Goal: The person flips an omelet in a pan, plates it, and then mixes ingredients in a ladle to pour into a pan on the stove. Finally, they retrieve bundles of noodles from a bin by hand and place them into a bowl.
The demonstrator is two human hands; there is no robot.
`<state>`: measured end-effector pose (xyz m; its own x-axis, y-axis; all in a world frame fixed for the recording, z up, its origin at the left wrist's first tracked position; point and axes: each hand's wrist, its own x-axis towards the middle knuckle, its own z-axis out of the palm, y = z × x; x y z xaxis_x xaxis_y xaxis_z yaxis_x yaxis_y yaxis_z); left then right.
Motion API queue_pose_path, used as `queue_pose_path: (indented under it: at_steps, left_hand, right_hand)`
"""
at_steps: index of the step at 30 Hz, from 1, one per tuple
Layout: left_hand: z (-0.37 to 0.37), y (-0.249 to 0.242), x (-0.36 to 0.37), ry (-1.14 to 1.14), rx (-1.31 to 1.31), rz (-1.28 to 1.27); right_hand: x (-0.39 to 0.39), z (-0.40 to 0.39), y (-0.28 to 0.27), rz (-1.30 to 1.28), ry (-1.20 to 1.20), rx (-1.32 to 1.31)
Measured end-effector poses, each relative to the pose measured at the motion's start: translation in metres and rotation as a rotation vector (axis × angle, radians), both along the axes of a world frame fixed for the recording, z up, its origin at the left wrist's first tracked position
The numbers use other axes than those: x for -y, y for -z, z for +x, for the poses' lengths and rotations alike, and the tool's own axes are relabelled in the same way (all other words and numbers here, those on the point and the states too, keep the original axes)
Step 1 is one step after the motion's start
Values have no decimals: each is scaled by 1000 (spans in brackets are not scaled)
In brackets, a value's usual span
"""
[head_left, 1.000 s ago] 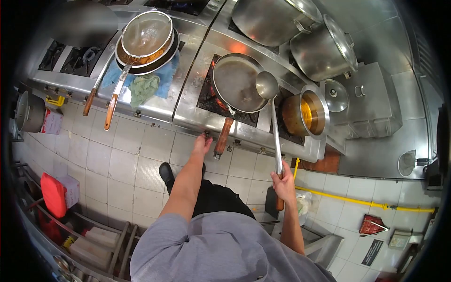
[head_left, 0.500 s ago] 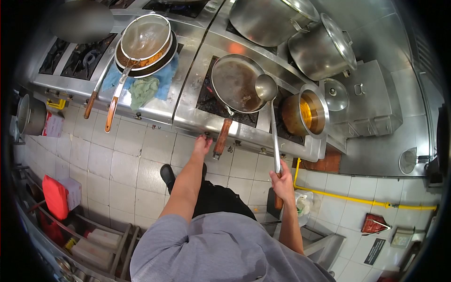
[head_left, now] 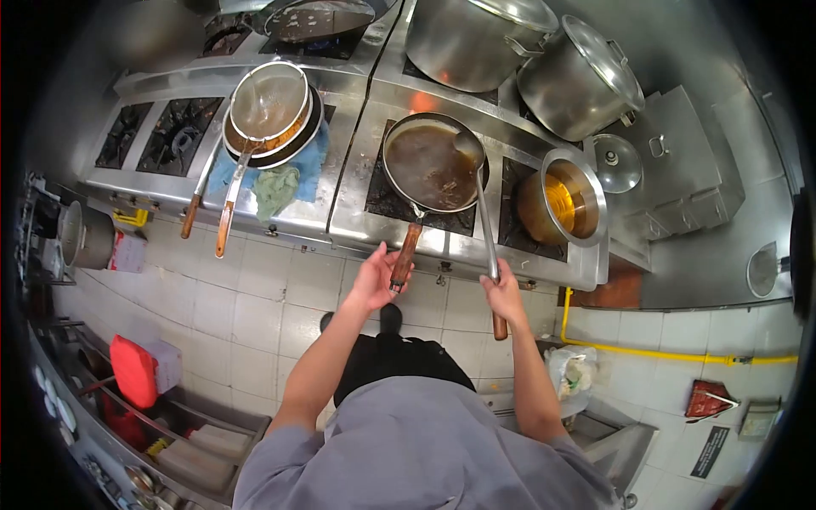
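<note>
Our left hand (head_left: 372,280) grips the pan (head_left: 432,163) handle, mid frame; our right hand (head_left: 503,293) grips the ladle (head_left: 478,200), its bowl in the pan. If we tip too fast, hot brown liquid could spill onto the stove (head_left: 357,217)

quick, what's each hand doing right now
Left hand: closing on the wooden handle of the dark round pan.
Right hand: shut on the long steel ladle.

head cam | looks steeply down, fwd | over stove (head_left: 442,234) | wide fisheye | mid-range
</note>
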<state>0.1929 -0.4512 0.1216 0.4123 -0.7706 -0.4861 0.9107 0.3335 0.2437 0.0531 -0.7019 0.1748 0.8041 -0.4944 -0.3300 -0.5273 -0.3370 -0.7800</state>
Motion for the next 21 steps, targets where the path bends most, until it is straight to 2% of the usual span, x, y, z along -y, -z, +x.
queue_pose_path:
  at_steps: [1,4,5,9,12,15,21]
  left_hand:
    - [6,-17,-4,-1,65,43]
    - [29,-28,-13,171,186,114]
    - [31,-33,-15,135,220,240]
    - [28,-34,-19,112,289,257]
    - [10,-29,-5,57,273,231]
    - [-6,-23,12,-5,262,226]
    - [-11,-19,26,-41,233,191]
  right_hand:
    - [-4,12,-8,246,60,-56]
    - [-8,34,-7,746,109,58]
    - [-8,36,-8,858,117,77]
    - [2,43,-5,1277,111,152]
    - [0,40,-10,1285,96,159]
    - [-9,32,-23,1063,40,164]
    - [-26,12,-36,785,56,150]
